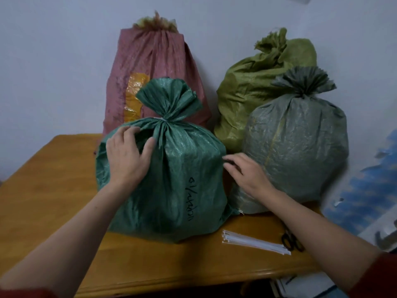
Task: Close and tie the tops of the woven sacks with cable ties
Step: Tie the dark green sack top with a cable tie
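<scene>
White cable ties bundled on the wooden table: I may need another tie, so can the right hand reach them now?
Probably yes. The white cable ties lie uncovered on the wooden table, nearer the person than the right hand, which touches the dark green woven sack. Black-handled scissors sit beside them.

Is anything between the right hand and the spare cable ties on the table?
Nothing visible. The cable ties lie on the table by the base of the dark green sack, nearer the camera than the right hand; the scissors sit at their right end, not between.
</scene>
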